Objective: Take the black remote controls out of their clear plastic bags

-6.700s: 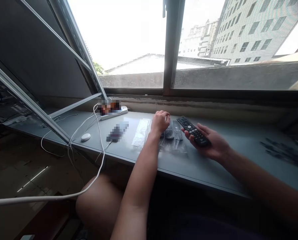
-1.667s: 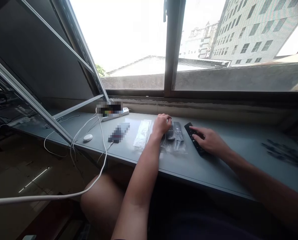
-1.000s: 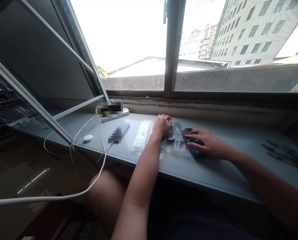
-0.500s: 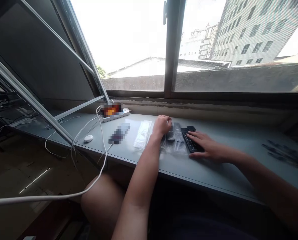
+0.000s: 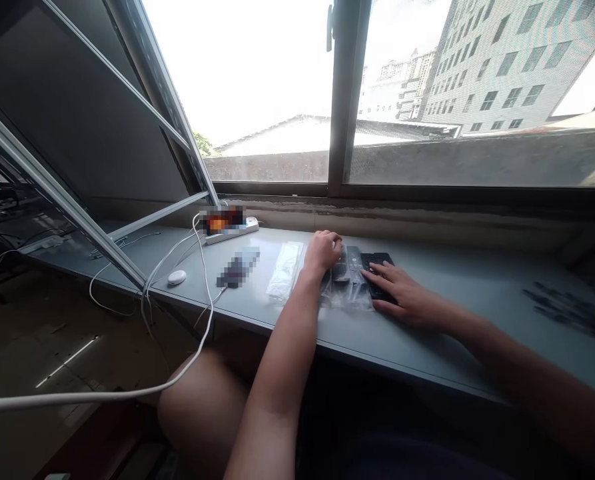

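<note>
My left hand [image 5: 323, 249] is on the table with its fingers curled down at the upper end of a clear plastic bag [image 5: 351, 297]. Dark grey, flat items lie inside that bag, partly hidden by the hand. Fingers spread, my right hand [image 5: 400, 290] rests over a black remote control [image 5: 377, 291] with rows of small buttons. The remote lies against the bag's right side, and the hand covers part of it. A second black piece [image 5: 383, 257] lies at its far end. Another clear bag with whitish contents [image 5: 284, 270] is left of my left hand.
A blurred-out device [image 5: 238, 267] with a white cable and a round white object [image 5: 176, 277] lie to the left. Behind them is a white power strip [image 5: 233, 231]. Dark slim items [image 5: 572, 310] are heaped at right. A metal frame [image 5: 102, 243] slants across the left; a window is behind.
My right hand has slid slightly left, bringing the black remote control and the second piece closer to the bag. My left hand has stayed in place.
</note>
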A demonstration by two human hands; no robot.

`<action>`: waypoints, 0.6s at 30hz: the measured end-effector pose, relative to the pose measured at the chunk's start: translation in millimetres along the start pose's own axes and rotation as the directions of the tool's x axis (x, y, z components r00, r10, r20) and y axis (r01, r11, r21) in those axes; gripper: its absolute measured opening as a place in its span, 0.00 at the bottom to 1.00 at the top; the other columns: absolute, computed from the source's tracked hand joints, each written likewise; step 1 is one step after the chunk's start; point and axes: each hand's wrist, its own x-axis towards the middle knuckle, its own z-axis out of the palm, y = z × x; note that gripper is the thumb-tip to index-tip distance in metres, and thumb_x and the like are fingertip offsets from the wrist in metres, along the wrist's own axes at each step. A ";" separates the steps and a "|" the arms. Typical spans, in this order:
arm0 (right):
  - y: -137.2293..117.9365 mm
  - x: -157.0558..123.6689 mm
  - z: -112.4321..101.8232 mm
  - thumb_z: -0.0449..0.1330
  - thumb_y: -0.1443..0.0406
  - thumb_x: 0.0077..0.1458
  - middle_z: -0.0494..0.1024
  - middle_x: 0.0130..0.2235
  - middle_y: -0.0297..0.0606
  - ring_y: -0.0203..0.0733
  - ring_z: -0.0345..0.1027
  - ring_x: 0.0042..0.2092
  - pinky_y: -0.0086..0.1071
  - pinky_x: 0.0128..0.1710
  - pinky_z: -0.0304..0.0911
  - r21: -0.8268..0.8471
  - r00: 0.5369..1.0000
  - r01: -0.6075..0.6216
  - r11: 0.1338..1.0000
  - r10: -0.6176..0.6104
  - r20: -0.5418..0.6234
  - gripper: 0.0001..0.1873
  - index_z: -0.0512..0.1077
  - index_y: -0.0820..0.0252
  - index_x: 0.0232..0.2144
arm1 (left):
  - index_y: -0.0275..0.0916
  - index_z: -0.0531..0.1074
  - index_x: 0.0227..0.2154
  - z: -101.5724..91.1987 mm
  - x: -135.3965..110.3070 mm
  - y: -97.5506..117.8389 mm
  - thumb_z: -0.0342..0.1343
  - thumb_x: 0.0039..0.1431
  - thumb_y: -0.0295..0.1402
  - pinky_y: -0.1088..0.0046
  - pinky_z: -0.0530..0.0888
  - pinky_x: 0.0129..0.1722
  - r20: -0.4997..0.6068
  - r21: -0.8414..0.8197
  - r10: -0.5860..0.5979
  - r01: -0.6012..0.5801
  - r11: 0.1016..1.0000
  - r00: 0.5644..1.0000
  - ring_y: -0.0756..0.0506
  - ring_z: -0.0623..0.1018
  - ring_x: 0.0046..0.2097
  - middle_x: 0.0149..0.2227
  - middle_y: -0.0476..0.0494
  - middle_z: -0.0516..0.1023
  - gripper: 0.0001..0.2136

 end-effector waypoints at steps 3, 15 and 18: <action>0.6 -0.6 0.1 0.51 0.39 0.76 0.51 0.85 0.46 0.71 0.36 0.85 0.68 0.80 0.47 -0.022 1.000 0.009 1.000 -0.009 0.012 0.44 0.55 0.46 0.85 | 0.40 0.87 0.49 -0.8 -0.2 0.5 0.54 0.76 0.31 0.62 0.77 0.64 0.007 0.009 -0.015 0.015 1.000 1.000 0.37 0.81 0.59 0.52 0.38 0.88 0.14; 9.5 2.8 12.3 0.51 0.39 0.75 0.58 0.83 0.51 0.74 0.43 0.83 0.66 0.80 0.49 -0.068 0.997 -0.025 0.997 0.020 -0.072 0.49 0.52 0.57 0.85 | 0.36 0.87 0.53 5.4 -0.4 -4.1 0.54 0.75 0.36 0.62 0.71 0.68 0.171 0.083 -0.114 0.101 0.991 0.979 0.35 0.79 0.64 0.58 0.32 0.86 0.18; 12.8 3.3 14.7 0.50 0.39 0.75 0.57 0.83 0.53 0.74 0.42 0.83 0.67 0.80 0.49 -0.063 0.997 -0.018 0.998 0.013 -0.077 0.49 0.51 0.58 0.86 | 0.36 0.87 0.55 6.3 0.0 -4.9 0.53 0.76 0.37 0.63 0.71 0.69 0.176 0.083 -0.120 0.107 0.991 0.977 0.35 0.78 0.64 0.59 0.32 0.85 0.19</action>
